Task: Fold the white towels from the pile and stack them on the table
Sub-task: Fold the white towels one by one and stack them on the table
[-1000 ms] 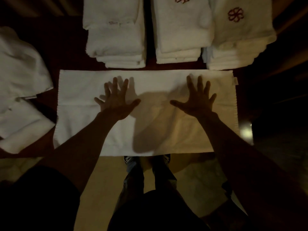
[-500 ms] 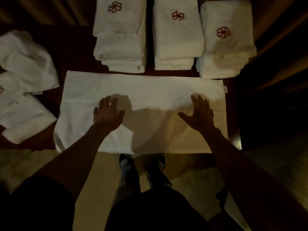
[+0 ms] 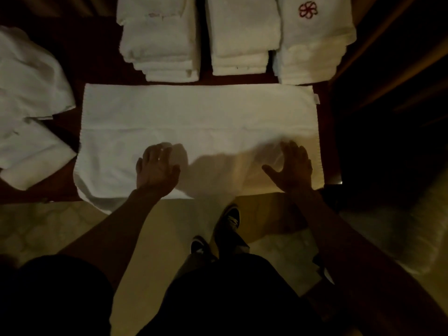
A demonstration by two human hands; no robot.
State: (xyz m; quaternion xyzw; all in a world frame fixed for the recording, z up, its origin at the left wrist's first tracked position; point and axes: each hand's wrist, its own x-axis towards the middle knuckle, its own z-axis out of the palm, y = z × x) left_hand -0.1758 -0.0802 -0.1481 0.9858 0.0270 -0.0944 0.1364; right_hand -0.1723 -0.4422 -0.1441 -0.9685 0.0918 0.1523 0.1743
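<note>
A white towel (image 3: 194, 122) lies flat and lengthwise on the dark table (image 3: 94, 57), folded into a long rectangle. My left hand (image 3: 156, 167) rests palm down on its near left part, fingers together. My right hand (image 3: 292, 166) lies flat on its near right part, thumb spread out. Neither hand holds anything. Behind the towel stand three stacks of folded white towels: left stack (image 3: 160, 40), middle stack (image 3: 242, 35) and right stack (image 3: 315, 42), whose top towel bears a red flower emblem.
A loose pile of unfolded white towels (image 3: 26, 105) sits on the table's left side. The table's near edge runs just below my hands. My legs and shoes (image 3: 230, 217) stand on a pale floor. Dark space lies to the right.
Both hands slid toward me over the towel, from its middle to its near edge, with fingers closing together. The camera tilted, so the stacks shifted in view.
</note>
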